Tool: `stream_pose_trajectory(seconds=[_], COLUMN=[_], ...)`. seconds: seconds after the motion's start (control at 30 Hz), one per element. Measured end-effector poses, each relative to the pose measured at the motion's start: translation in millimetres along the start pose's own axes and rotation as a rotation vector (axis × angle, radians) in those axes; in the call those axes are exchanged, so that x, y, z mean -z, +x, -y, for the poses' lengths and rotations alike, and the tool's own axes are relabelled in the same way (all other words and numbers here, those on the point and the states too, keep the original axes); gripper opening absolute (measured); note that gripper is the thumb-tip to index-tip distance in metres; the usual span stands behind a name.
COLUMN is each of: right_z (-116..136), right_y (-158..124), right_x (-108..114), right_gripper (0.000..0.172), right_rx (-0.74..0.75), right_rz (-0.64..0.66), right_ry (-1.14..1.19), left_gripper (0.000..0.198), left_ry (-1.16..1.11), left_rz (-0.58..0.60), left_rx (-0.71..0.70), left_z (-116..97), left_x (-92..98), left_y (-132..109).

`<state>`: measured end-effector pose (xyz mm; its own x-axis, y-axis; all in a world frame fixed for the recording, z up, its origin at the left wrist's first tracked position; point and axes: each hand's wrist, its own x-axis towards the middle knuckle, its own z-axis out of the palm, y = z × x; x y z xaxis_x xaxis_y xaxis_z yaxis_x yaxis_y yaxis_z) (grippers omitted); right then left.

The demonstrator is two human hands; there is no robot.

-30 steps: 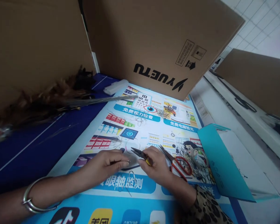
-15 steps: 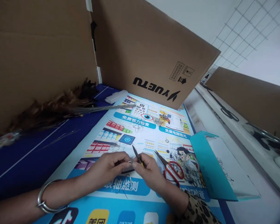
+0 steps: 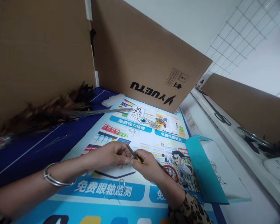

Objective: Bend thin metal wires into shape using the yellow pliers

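Both hands meet over the printed poster (image 3: 130, 130). Right hand (image 3: 148, 165) grips the pliers (image 3: 133, 153), tips at the left hand (image 3: 109, 154) fingertips. Red scissors (image 3: 170, 171) just right; feather duster (image 3: 49, 109) far left.

Cardboard box (image 3: 135, 46) reads "YUETU" upside down; poster (image 3: 135, 174) reads "免费眼轴监测".
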<state>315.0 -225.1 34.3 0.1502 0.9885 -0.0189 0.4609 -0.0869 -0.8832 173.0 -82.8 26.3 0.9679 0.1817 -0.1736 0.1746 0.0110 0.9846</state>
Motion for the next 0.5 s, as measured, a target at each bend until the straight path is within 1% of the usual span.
stream_pose_trajectory(seconds=[0.1,0.17,0.23,0.3,0.37,0.43,0.5], right_z=[-7,-16,-26,-37,-47,-54,-58], right_y=[4,7,8,9,9,9,10], right_x=[-1,-4,-7,-10,-13,-15,-16], right_gripper=[0.014,0.012,0.011,0.010,0.008,0.009,0.010], right_rx=[-0.027,-0.043,-0.037,0.010,0.099,0.198,0.238], right_rz=[-0.082,-0.174,-0.258,-0.342,-0.391,-0.405,-0.404], right_ry=[0.024,-0.012,-0.111,-0.260,-0.401,-0.513,-0.605], left_gripper=[0.022,0.021,0.023,0.025,0.025,0.026,0.025], left_ry=[-0.020,-0.050,-0.126,-0.192,-0.196,-0.179,-0.176], left_rz=[-0.004,-0.067,-0.165,-0.262,-0.343,-0.395,-0.419], left_rx=[-0.018,-0.026,-0.016,-0.008,-0.018,-0.035,-0.048], left_z=[7,16,27,37,44,47,46], left_x=[4.3,7.5,11.4,15.9,20.9,25.3,28.1], left_y=[8,12,15,18,19,20,19])
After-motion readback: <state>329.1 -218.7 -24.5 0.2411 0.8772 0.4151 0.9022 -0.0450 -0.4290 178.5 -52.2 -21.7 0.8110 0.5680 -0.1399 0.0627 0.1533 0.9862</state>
